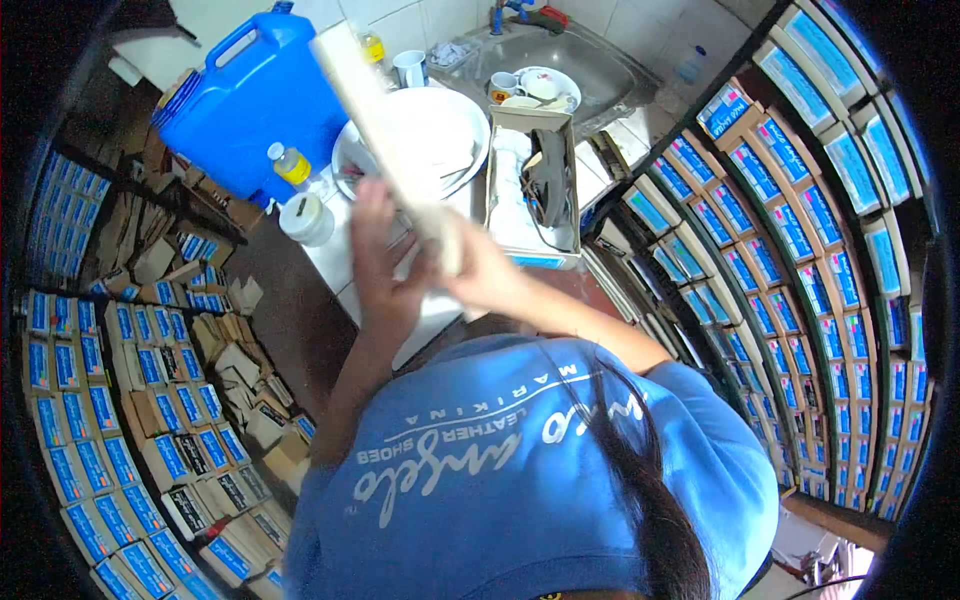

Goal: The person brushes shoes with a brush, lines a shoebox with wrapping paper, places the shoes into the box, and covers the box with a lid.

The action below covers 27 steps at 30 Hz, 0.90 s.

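A long, pale cardboard piece (379, 135), seen nearly edge-on and blurred, looks like a shoebox lid. My right hand (480, 262) grips its near end. Beside that end is my left hand (386, 262), fingers raised and thumb spread; blur hides whether it touches the cardboard. To the right of my hands stands an open shoebox (532, 259). Inside it lie a dark shoe (553, 176) and white wrapping paper (510, 180). Beyond the cardboard, a large white basin (480, 124) sits on the white tiled counter (337, 255).
A blue jerrycan (247, 105) stands at the left, near a small yellow-labelled bottle (291, 163) and a lidded white jar (306, 219). Behind are a mug (410, 69) and a steel sink (600, 67) with dishes (551, 84). Stacked shoeboxes (780, 217) line both sides.
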Each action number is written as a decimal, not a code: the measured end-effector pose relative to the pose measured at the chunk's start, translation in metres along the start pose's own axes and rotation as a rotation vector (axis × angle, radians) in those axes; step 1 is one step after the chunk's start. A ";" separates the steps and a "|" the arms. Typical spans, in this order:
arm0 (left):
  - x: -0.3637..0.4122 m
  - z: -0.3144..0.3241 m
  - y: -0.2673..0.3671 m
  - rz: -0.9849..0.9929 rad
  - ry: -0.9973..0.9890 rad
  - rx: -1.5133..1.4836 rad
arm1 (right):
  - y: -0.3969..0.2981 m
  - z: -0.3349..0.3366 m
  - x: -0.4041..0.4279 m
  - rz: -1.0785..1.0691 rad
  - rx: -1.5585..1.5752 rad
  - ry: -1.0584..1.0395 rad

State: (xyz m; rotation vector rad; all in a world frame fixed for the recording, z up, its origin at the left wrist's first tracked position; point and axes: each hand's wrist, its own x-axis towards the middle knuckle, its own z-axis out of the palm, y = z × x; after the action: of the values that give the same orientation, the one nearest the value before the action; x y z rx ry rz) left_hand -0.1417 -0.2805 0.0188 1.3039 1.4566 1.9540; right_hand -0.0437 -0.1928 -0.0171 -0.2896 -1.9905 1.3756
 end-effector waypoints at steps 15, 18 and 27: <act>0.009 0.066 -0.181 -0.432 -0.477 0.488 | 0.113 -0.216 -0.049 0.784 0.771 0.651; 0.012 0.078 -0.207 -0.422 -0.469 0.630 | 0.137 -0.206 -0.032 0.822 0.845 0.567; 0.005 0.075 -0.240 -0.332 -0.211 0.283 | 0.145 -0.224 -0.027 0.807 -0.382 0.145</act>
State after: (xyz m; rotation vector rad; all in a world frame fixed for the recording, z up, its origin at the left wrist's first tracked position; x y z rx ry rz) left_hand -0.1339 -0.1414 -0.1909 1.2389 1.7549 1.3968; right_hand 0.0928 0.0174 -0.1118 -1.4469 -2.0827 1.3364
